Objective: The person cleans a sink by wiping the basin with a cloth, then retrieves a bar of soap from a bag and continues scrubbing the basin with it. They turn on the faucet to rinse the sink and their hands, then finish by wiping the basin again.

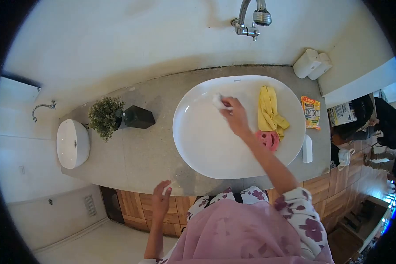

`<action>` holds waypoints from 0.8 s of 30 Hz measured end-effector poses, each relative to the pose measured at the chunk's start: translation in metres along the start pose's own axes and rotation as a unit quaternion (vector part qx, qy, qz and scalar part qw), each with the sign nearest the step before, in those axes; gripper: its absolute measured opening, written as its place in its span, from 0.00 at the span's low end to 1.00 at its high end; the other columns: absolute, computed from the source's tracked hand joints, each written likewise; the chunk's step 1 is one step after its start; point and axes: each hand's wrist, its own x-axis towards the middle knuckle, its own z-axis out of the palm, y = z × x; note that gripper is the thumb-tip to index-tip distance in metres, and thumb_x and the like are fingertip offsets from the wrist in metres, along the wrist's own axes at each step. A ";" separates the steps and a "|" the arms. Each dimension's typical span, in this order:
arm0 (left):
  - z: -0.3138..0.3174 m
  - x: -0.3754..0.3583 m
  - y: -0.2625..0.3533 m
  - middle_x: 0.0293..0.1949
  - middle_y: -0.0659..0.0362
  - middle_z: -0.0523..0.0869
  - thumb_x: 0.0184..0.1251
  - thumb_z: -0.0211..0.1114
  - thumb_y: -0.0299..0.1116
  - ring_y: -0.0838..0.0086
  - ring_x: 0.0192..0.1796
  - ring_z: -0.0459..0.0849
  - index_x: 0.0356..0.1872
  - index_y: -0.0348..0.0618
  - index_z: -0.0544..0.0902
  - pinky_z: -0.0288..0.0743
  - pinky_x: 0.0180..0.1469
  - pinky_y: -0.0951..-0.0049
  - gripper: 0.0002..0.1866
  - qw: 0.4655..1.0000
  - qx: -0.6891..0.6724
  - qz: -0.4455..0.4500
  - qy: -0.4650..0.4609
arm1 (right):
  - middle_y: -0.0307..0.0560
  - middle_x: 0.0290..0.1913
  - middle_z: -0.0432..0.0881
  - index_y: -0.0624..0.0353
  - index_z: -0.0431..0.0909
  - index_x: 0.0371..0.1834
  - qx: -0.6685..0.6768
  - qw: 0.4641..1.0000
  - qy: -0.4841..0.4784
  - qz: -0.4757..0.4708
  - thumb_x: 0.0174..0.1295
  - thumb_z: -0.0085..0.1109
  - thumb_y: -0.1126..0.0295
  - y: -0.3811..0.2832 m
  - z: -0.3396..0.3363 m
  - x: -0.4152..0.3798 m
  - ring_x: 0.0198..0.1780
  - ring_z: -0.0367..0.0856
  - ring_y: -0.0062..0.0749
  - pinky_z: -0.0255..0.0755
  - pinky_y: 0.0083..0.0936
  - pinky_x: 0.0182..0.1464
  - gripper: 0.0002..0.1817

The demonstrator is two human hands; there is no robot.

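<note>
My right hand point(234, 115) is over the large white oval basin point(198, 145), its fingers closed on a small white wad point(218, 101) near the basin's inner surface. To the right inside the basin lie a yellow cloth point(268, 110), perhaps a rubber glove, and a round pink-red item point(268, 140) with holes. My left hand point(161, 196) hangs at the counter's front edge, fingers apart, holding nothing. An orange-yellow packet point(311, 112) and a white oblong piece point(307, 149) rest on the counter right of the basin.
A chrome faucet point(249, 26) juts from the wall above the basin. On the grey counter point(127, 154) stand a potted plant point(105, 116), a dark bottle point(138, 117) and a smaller white basin point(72, 144). White containers point(307, 64) are at the back right.
</note>
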 end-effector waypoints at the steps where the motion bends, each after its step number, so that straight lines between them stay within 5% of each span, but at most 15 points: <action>1: 0.004 -0.007 0.005 0.55 0.50 0.81 0.70 0.59 0.34 0.57 0.64 0.73 0.53 0.41 0.81 0.64 0.66 0.62 0.14 0.998 -0.031 -0.053 -0.021 | 0.49 0.48 0.77 0.59 0.74 0.54 0.008 0.997 0.070 -0.006 0.55 0.63 0.77 -0.002 0.030 0.010 0.47 0.80 0.36 0.76 0.28 0.47 0.21; 3: 0.012 -0.024 -0.008 0.55 0.49 0.81 0.70 0.59 0.35 0.57 0.63 0.74 0.53 0.41 0.81 0.65 0.65 0.62 0.15 0.998 -0.020 -0.043 -0.029 | 0.49 0.44 0.77 0.58 0.75 0.54 0.070 0.989 0.125 0.021 0.50 0.67 0.75 -0.012 0.088 0.020 0.44 0.79 0.39 0.76 0.31 0.46 0.24; 6: 0.018 -0.039 -0.008 0.53 0.49 0.82 0.71 0.59 0.36 0.60 0.60 0.77 0.53 0.41 0.81 0.68 0.62 0.64 0.15 0.997 -0.043 -0.061 -0.028 | 0.52 0.41 0.77 0.57 0.77 0.52 -0.015 0.992 0.113 -0.047 0.50 0.60 0.80 -0.051 0.127 0.007 0.44 0.74 0.50 0.71 0.41 0.48 0.22; 7: 0.020 -0.045 -0.015 0.53 0.49 0.83 0.71 0.58 0.37 0.61 0.58 0.78 0.53 0.40 0.81 0.68 0.61 0.64 0.15 0.993 -0.076 -0.090 -0.018 | 0.51 0.41 0.77 0.55 0.79 0.51 -0.023 0.985 0.104 -0.139 0.51 0.58 0.80 -0.058 0.128 -0.004 0.45 0.74 0.50 0.71 0.41 0.49 0.21; 11: 0.018 -0.034 -0.014 0.51 0.49 0.84 0.71 0.58 0.36 0.61 0.56 0.79 0.52 0.40 0.81 0.69 0.60 0.64 0.15 0.987 -0.080 -0.140 -0.015 | 0.45 0.42 0.79 0.46 0.84 0.46 0.055 0.970 -0.226 -0.077 0.53 0.55 0.77 -0.063 0.086 -0.073 0.47 0.75 0.45 0.71 0.39 0.53 0.18; 13: 0.016 -0.013 -0.009 0.50 0.49 0.84 0.71 0.59 0.36 0.60 0.55 0.80 0.52 0.40 0.81 0.71 0.58 0.64 0.15 0.996 -0.039 -0.079 -0.007 | 0.43 0.41 0.80 0.44 0.84 0.46 0.026 0.936 -0.338 -0.092 0.53 0.56 0.75 -0.044 0.052 -0.100 0.47 0.76 0.43 0.72 0.36 0.52 0.18; 17: 0.005 0.013 -0.020 0.49 0.49 0.84 0.70 0.59 0.37 0.58 0.52 0.82 0.52 0.42 0.81 0.74 0.53 0.64 0.15 0.997 0.057 0.047 -0.013 | 0.41 0.39 0.81 0.45 0.85 0.45 0.044 0.889 -0.449 -0.079 0.51 0.57 0.79 -0.027 -0.046 -0.122 0.45 0.76 0.37 0.71 0.32 0.50 0.19; 19: -0.003 0.011 -0.016 0.50 0.48 0.84 0.71 0.59 0.37 0.58 0.52 0.82 0.52 0.42 0.81 0.74 0.53 0.64 0.15 0.998 0.035 0.002 -0.044 | 0.41 0.40 0.81 0.48 0.84 0.48 0.018 0.851 -0.524 -0.031 0.52 0.58 0.79 -0.027 -0.090 -0.103 0.45 0.77 0.34 0.72 0.29 0.49 0.19; 21: -0.003 0.007 -0.013 0.50 0.48 0.84 0.71 0.58 0.38 0.57 0.52 0.82 0.53 0.42 0.81 0.74 0.52 0.64 0.15 0.996 0.013 -0.042 -0.076 | 0.43 0.41 0.81 0.53 0.82 0.50 0.052 0.866 -0.486 0.107 0.54 0.57 0.80 -0.007 -0.114 -0.083 0.45 0.79 0.31 0.72 0.27 0.48 0.19; 23: 0.001 0.000 -0.013 0.51 0.47 0.83 0.71 0.58 0.39 0.56 0.53 0.81 0.53 0.42 0.81 0.74 0.52 0.64 0.16 0.986 -0.010 -0.098 -0.134 | 0.48 0.41 0.81 0.58 0.80 0.50 0.047 0.932 -0.310 0.185 0.55 0.57 0.82 -0.021 -0.116 -0.053 0.44 0.80 0.34 0.73 0.25 0.47 0.18; 24: 0.006 -0.003 -0.015 0.51 0.47 0.83 0.71 0.58 0.39 0.56 0.53 0.81 0.53 0.42 0.81 0.74 0.52 0.64 0.16 0.986 -0.011 -0.099 -0.133 | 0.49 0.42 0.80 0.58 0.79 0.51 0.030 0.966 -0.228 0.121 0.55 0.57 0.81 -0.022 -0.106 -0.039 0.44 0.80 0.37 0.73 0.27 0.48 0.18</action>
